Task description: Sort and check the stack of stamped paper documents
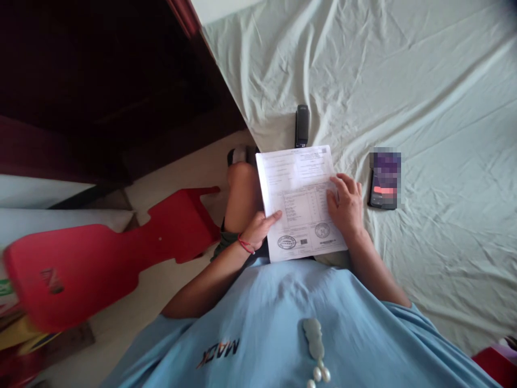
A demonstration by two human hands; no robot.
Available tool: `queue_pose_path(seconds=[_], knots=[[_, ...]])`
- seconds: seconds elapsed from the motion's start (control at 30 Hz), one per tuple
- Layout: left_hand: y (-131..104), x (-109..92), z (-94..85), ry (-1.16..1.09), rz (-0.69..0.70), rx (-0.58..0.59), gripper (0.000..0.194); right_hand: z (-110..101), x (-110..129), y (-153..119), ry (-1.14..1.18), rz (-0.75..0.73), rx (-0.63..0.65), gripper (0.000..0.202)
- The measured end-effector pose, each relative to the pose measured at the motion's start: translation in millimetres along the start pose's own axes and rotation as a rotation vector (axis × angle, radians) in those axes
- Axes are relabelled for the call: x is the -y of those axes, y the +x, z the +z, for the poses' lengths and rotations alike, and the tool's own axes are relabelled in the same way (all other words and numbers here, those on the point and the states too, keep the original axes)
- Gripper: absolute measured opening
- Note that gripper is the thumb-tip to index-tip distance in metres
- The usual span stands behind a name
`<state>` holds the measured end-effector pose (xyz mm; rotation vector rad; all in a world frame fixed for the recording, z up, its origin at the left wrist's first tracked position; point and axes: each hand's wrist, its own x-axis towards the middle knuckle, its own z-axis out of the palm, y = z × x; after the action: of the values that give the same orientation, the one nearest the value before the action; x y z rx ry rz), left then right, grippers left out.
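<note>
A sheaf of printed paper sheets [299, 186] lies tilted over my lap, its top page bearing a table, small print and two round dark stamps. My left hand [262, 228] is closed on the left edge of the sheets, thumb on top and the fingers hidden underneath. On the right side of the top page rests my right hand [348, 207], its fingers bent and apart, the thumb and fingertips touching the paper. Just beyond the top edge of the sheets is a narrow black object [302, 125], possibly a stapler.
A phone [384, 180] with a blurred screen lies right of my right hand on the wrinkled pale green sheet [404, 97]. To the left, a red plastic chair [81, 269] stands on the floor [161, 296]. Dark furniture [121, 70] fills the upper left.
</note>
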<state>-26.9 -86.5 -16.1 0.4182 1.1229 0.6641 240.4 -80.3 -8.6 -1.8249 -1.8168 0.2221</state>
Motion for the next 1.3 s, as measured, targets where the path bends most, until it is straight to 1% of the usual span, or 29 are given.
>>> queue_pose_path(seconds=[0.13, 0.23, 0.33, 0.4, 0.47, 0.53, 0.57, 0.63, 0.77, 0.83, 0.87, 0.93, 0.97, 1.03, 1.1, 1.2, 1.27, 1.3], knots=[[-2, 0, -5.4, -0.056, -0.058, 0.034, 0.066, -1, -6, -1, 0.076, 0.123, -0.007, 0.048], [-5, 4, -8.1, -0.077, -0.058, 0.053, 0.061, -7, -6, 1, 0.211, 0.249, -0.009, 0.052], [-7, 9, -9.1, -0.071, -0.044, 0.08, 0.061, -17, -5, 3, 0.381, 0.416, 0.013, 0.052], [-8, 11, -8.7, -0.052, -0.024, 0.099, 0.062, -23, -5, 4, 0.56, 0.543, 0.091, 0.053], [-8, 12, -7.3, -0.018, 0.002, 0.123, 0.062, -29, -3, 4, 0.781, 0.658, 0.215, 0.054], [-7, 11, -4.9, 0.026, 0.035, 0.143, 0.061, -32, -2, 3, 0.958, 0.737, 0.331, 0.051], [-6, 10, -3.6, 0.048, 0.056, 0.145, 0.061, -33, -1, 3, 1.008, 0.764, 0.363, 0.049], [-4, 7, -1.2, 0.09, 0.1, 0.137, 0.062, -33, 0, 1, 1.054, 0.794, 0.374, 0.045], [1, 1, 1.0, 0.162, 0.142, 0.16, 0.066, -28, -1, -1, 1.072, 0.777, 0.292, 0.043], [4, -1, -0.5, 0.214, 0.162, 0.172, 0.063, -25, -1, -1, 1.071, 0.756, 0.267, 0.043], [6, -1, -2.4, 0.257, 0.177, 0.161, 0.06, -24, -1, -1, 1.066, 0.744, 0.259, 0.042], [11, -4, -9.2, 0.385, 0.219, 0.101, 0.055, -22, -2, -1, 1.044, 0.716, 0.244, 0.041], [13, -6, -14.3, 0.463, 0.245, 0.065, 0.056, -22, -3, -1, 1.025, 0.7, 0.236, 0.04], [17, -13, -27.8, 0.608, 0.311, -0.002, 0.062, -19, -5, -2, 0.981, 0.672, 0.219, 0.04], [20, -23, -43.6, 0.697, 0.374, -0.071, 0.059, -17, -8, -3, 0.949, 0.657, 0.213, 0.04], [22, -43, -63.1, 0.713, 0.446, -0.253, 0.045, -14, -12, -4, 0.934, 0.661, 0.225, 0.041], [24, -57, -68.3, 0.781, 0.502, -0.403, 0.033, -13, -13, -4, 0.92, 0.665, 0.231, 0.041], [26, -63, -68.0, 0.821, 0.517, -0.458, 0.028, -13, -14, -4, 0.908, 0.665, 0.228, 0.04]])
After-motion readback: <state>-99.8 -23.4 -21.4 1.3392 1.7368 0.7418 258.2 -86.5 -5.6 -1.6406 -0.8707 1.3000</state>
